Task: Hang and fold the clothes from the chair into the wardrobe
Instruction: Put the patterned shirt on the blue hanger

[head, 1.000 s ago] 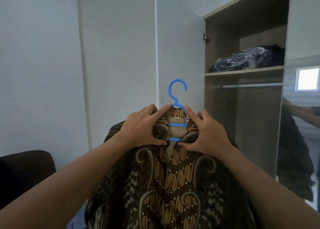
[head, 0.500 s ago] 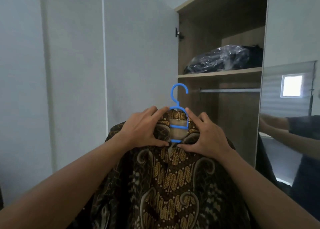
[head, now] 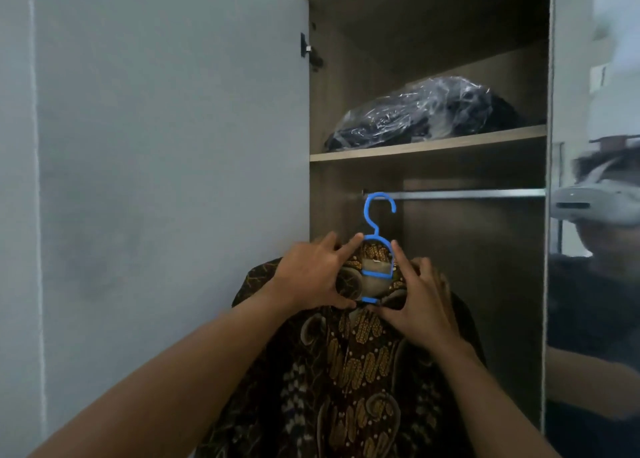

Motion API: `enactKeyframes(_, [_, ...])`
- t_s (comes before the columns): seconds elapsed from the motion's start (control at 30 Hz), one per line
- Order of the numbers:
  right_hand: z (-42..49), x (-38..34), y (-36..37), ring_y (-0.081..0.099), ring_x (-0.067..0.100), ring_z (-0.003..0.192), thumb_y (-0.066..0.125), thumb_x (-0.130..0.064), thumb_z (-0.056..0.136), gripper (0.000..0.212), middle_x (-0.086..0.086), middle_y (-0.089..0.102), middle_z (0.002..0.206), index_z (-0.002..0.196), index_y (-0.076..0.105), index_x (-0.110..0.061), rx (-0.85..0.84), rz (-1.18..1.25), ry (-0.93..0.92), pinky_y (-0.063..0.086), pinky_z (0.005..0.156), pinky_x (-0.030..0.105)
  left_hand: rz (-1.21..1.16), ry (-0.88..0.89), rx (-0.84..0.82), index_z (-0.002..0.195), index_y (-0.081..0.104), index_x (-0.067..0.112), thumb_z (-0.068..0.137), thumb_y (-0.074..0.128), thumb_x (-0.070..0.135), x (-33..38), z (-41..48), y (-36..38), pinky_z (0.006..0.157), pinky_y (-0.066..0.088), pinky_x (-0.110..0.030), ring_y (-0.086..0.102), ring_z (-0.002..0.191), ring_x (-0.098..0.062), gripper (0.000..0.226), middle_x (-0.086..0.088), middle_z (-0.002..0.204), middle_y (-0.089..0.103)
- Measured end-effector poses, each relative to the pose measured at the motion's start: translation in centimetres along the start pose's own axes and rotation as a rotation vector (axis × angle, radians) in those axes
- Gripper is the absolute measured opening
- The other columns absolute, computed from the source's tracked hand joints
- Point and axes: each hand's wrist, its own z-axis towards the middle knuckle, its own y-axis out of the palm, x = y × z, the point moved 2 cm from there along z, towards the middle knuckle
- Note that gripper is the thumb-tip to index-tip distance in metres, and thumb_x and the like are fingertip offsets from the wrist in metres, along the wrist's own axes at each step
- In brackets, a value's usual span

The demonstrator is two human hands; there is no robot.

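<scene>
Left hand (head: pixel 311 277) gripped batik shirt (head: pixel 346 371) at collar, thumb under, fingers over. Right hand (head: pixel 419 305) pinched collar opposite. Blue hanger (head: pixel 377 273) stood between both hands, hook above fingertips, level with rail (head: pixel 467 193); hooked on or not, couldn't tell. Shirt draped below wrists. Plastic-wrapped bundle (head: pixel 426 111) on shelf (head: pixel 426 147) well above.

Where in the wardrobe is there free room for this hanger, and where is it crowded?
The rail is bare along its visible length, right of the blue hanger. The shelf above is mostly filled by a plastic-wrapped bundle.
</scene>
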Motion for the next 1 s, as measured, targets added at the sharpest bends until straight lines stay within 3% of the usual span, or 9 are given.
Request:
enactKeyframes(0.17, [5.3,4.0,2.2,0.027,0.025,0.138,0.081,-0.055,0.069,0.121,-0.002,0.025,0.143,0.149,-0.009,-0.056,0.015,-0.025,0.117,0.024,0.114,0.064,-0.046,0.029,0.045,0.158,0.008,0.027,0.072,0.067,0.074,-0.6,6.9,4.4,0.066,0.039,-0.032,0.058,0.103,-0.026,0.114,-0.007,0.131,0.047])
enactKeyframes(0.3, [9.1,7.3,3.0,0.023,0.03,0.144,0.084,-0.041,0.073,0.116,0.002,0.022,0.153,0.153,0.0,-0.052,-0.018,0.041,0.172,0.03,0.116,0.052,-0.139,0.031,0.039,0.157,0.009,0.026,0.069,0.07,0.073,-0.1,11.9,7.4,0.067,0.044,-0.035,0.062,0.1,-0.028,0.116,-0.008,0.132,0.047])
enactKeyframes(0.37, [10.6,8.8,3.2,0.023,0.029,0.146,0.085,-0.036,0.071,0.115,0.004,0.02,0.156,0.155,0.007,-0.047,-0.039,0.096,0.182,0.03,0.118,0.049,-0.18,0.035,0.036,0.157,0.012,0.026,0.068,0.072,0.072,0.0,13.7,8.1,0.076,0.05,-0.037,0.062,0.106,-0.029,0.117,-0.009,0.137,0.047])
enactKeyframes(0.43, [12.0,10.4,3.8,0.024,0.029,0.147,0.086,-0.037,0.066,0.115,0.005,0.019,0.157,0.155,0.013,-0.047,-0.032,0.127,0.18,0.029,0.119,0.05,-0.217,0.04,0.024,0.156,0.014,0.028,0.067,0.074,0.071,0.0,15.8,9.1,0.083,0.05,-0.038,0.061,0.11,-0.03,0.116,-0.009,0.14,0.046])
enactKeyframes(0.57, [14.6,14.1,4.6,0.033,0.029,0.141,0.087,-0.041,0.054,0.121,0.008,0.028,0.151,0.153,0.019,-0.048,0.017,0.133,0.198,0.033,0.117,0.044,-0.226,0.037,0.04,0.156,0.013,0.03,0.064,0.076,0.07,1.0,19.2,11.1,0.081,0.052,-0.038,0.064,0.108,-0.032,0.118,-0.011,0.143,0.045])
enactKeyframes(0.77, [16.6,18.0,5.3,0.03,0.026,0.141,0.09,-0.025,0.061,0.115,0.006,0.028,0.15,0.153,0.022,-0.04,0.063,0.136,0.162,0.029,0.118,0.04,-0.263,0.032,0.04,0.158,0.012,0.027,0.067,0.075,0.069,2.7,22.9,14.3,0.079,0.051,-0.038,0.063,0.11,-0.031,0.118,-0.01,0.143,0.046])
enactKeyframes(0.87, [17.1,19.7,5.7,0.028,0.027,0.142,0.09,-0.028,0.061,0.114,0.005,0.029,0.15,0.155,0.025,-0.035,0.127,0.094,0.111,0.026,0.118,0.041,-0.278,0.009,0.035,0.158,0.009,0.028,0.068,0.073,0.07,3.6,23.8,16.0,0.079,0.05,-0.038,0.061,0.112,-0.031,0.118,-0.009,0.146,0.039])
enactKeyframes(1.0, [17.7,20.8,5.9,0.024,0.023,0.141,0.091,-0.025,0.062,0.115,0.005,0.03,0.15,0.156,0.026,-0.028,0.152,0.041,0.08,0.013,0.112,0.022,-0.28,-0.013,0.037,0.159,0.003,0.028,0.07,0.071,0.071,4.3,24.6,17.2,0.076,0.049,-0.037,0.061,0.109,-0.031,0.119,-0.008,0.142,0.038])
